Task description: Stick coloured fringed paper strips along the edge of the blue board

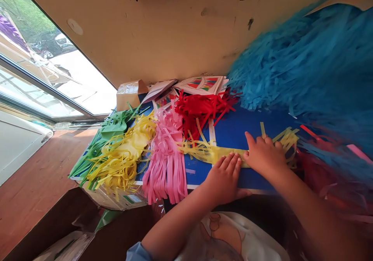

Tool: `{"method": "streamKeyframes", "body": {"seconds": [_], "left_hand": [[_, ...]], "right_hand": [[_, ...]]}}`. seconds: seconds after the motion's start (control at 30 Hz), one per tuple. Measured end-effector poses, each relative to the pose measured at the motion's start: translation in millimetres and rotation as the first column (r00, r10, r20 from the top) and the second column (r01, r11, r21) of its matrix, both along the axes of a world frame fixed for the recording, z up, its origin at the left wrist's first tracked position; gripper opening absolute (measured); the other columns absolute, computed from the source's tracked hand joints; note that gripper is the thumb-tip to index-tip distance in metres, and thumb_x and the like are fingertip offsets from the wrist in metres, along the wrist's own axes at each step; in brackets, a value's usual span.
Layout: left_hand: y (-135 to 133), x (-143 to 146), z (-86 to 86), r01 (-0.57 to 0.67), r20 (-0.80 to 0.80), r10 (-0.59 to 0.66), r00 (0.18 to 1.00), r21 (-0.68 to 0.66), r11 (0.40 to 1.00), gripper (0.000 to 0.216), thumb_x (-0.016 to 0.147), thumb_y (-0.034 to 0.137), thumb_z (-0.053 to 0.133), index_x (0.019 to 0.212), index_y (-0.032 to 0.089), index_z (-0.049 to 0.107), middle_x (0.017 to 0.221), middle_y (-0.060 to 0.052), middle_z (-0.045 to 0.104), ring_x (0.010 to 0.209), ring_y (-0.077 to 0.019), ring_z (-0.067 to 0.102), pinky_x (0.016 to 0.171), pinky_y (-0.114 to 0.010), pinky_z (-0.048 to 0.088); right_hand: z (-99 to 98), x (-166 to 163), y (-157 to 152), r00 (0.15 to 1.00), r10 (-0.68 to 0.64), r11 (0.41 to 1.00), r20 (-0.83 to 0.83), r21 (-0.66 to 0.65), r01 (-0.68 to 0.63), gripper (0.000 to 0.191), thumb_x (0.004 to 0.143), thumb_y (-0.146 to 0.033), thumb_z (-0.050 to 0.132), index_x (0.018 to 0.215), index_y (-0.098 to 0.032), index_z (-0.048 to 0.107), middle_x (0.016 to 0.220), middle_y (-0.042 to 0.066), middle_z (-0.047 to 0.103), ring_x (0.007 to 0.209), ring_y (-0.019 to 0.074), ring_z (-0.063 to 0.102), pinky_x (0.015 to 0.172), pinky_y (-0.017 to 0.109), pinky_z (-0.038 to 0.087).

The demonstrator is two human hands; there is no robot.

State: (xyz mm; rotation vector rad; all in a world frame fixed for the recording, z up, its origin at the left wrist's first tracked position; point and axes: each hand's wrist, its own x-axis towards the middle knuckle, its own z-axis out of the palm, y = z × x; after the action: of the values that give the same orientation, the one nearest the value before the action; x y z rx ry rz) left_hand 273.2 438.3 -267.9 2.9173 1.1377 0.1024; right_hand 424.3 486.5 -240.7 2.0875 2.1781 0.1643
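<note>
A strip of pale yellow tissue paper (217,153) with fringed ends lies across the blue tabletop (233,123). My left hand (224,177) rests on its near edge, fingers stretched out together and thumb apart. Just to the right, my right hand (266,156) presses on the strip with its fingers spread. More yellow fringe (287,140) sticks out beyond that hand. Left of the strip is a bundle of pink fringe (167,164) hanging over the table's front edge, and behind it sits red fringe (201,109).
Yellow (125,152) and green fringe bundles (115,127) cover the table's left end. Printed cards (201,84) and a small box (131,92) stand against the wall. Blue fringe (305,59) fills the right side. An open cardboard box (116,230) sits below left.
</note>
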Motion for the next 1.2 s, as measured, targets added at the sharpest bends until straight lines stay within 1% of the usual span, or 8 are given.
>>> {"method": "streamKeyframes", "body": {"seconds": [0.27, 0.43, 0.53, 0.6, 0.67, 0.8, 1.0, 1.2], "left_hand": [[1.0, -26.5, 12.1, -0.048, 0.042, 0.056, 0.998, -0.164, 0.985, 0.088, 0.075, 0.077, 0.033, 0.14, 0.018, 0.031, 0.147, -0.02, 0.019, 0.137, -0.0328, 0.013, 0.109, -0.045, 0.019], [3.2, -28.3, 14.1, -0.018, 0.085, 0.038, 0.996, -0.232, 0.973, 0.096, 0.064, 0.082, 0.041, 0.14, 0.023, 0.032, 0.148, -0.019, 0.017, 0.137, -0.0372, 0.01, 0.108, -0.049, 0.019], [4.5, -28.9, 14.7, 0.0, 0.096, 0.026, 0.995, -0.258, 0.966, 0.094, 0.066, 0.08, 0.043, 0.14, 0.023, 0.032, 0.149, -0.02, 0.015, 0.137, -0.0375, 0.009, 0.109, -0.05, 0.018], [5.1, -28.9, 15.2, 0.004, 0.086, 0.021, 0.996, -0.273, 0.962, 0.094, 0.066, 0.077, 0.049, 0.14, 0.023, 0.031, 0.149, -0.019, 0.014, 0.137, -0.0369, 0.008, 0.109, -0.049, 0.018], [5.1, -28.4, 15.5, -0.003, 0.065, 0.022, 0.998, -0.276, 0.961, 0.094, 0.065, 0.073, 0.056, 0.14, 0.023, 0.031, 0.149, -0.019, 0.013, 0.137, -0.0369, 0.008, 0.108, -0.049, 0.019], [4.5, -27.0, 15.9, -0.018, 0.034, 0.028, 0.999, -0.264, 0.964, 0.091, 0.065, 0.07, 0.059, 0.139, 0.024, 0.032, 0.149, -0.02, 0.016, 0.136, -0.0386, 0.011, 0.106, -0.051, 0.022], [2.3, -26.6, 14.9, -0.018, 0.034, 0.027, 0.999, -0.251, 0.968, 0.095, 0.063, 0.071, 0.06, 0.14, 0.024, 0.03, 0.149, -0.02, 0.015, 0.136, -0.0402, 0.01, 0.104, -0.053, 0.024], [-7.9, -31.1, 10.9, -0.014, 0.032, 0.021, 0.999, -0.206, 0.978, 0.095, 0.064, 0.073, 0.057, 0.14, 0.024, 0.029, 0.148, -0.021, 0.015, 0.136, -0.0406, 0.01, 0.103, -0.052, 0.026]], "right_hand": [[-3.4, -0.6, -0.8, 1.0, 0.006, 1.0, -0.028, 0.019, -0.006, 0.051, 0.081, -0.019, 0.04, 0.131, -0.011, 0.044, 0.094, 0.016, 0.061, 0.096, 0.0328, 0.05, 0.075, 0.042, 0.035], [8.8, -1.1, -6.1, 0.992, 0.03, 0.952, -0.124, 0.307, 0.01, 0.048, 0.077, -0.02, 0.047, 0.123, -0.011, 0.05, 0.119, 0.018, 0.052, 0.095, 0.0309, 0.052, 0.077, 0.043, 0.039], [3.6, -9.9, -20.7, 0.938, 0.282, 0.873, -0.2, 0.46, -0.164, 0.049, 0.082, -0.03, 0.044, 0.124, -0.006, 0.047, 0.134, 0.019, 0.041, 0.109, 0.0287, 0.048, 0.09, 0.041, 0.037], [-12.2, -16.0, -33.3, 0.844, 0.502, 0.815, -0.19, 0.431, -0.388, 0.058, 0.086, -0.043, 0.039, 0.129, -0.004, 0.041, 0.138, 0.019, 0.037, 0.12, 0.0262, 0.041, 0.096, 0.038, 0.035], [-32.3, -16.8, -44.0, 0.799, 0.579, 0.787, -0.165, 0.368, -0.494, 0.069, 0.086, -0.055, 0.034, 0.134, -0.005, 0.037, 0.138, 0.018, 0.039, 0.126, 0.0252, 0.036, 0.099, 0.04, 0.032], [-55.2, 2.9, -54.2, 0.869, 0.481, 0.858, -0.115, 0.266, -0.439, 0.084, 0.082, -0.067, 0.028, 0.136, -0.002, 0.034, 0.139, 0.021, 0.037, 0.13, 0.0287, 0.031, 0.105, 0.052, 0.02], [-47.5, 32.8, -61.0, 0.944, 0.326, 0.927, -0.044, 0.209, -0.31, 0.087, 0.081, -0.067, 0.023, 0.136, -0.001, 0.034, 0.14, 0.023, 0.033, 0.13, 0.0302, 0.03, 0.107, 0.056, 0.008], [-47.8, 32.4, -61.8, 0.953, 0.301, 0.934, -0.041, 0.211, -0.287, 0.087, 0.081, -0.069, 0.017, 0.134, -0.004, 0.04, 0.141, 0.019, 0.033, 0.13, 0.029, 0.031, 0.107, 0.055, 0.002]]}}
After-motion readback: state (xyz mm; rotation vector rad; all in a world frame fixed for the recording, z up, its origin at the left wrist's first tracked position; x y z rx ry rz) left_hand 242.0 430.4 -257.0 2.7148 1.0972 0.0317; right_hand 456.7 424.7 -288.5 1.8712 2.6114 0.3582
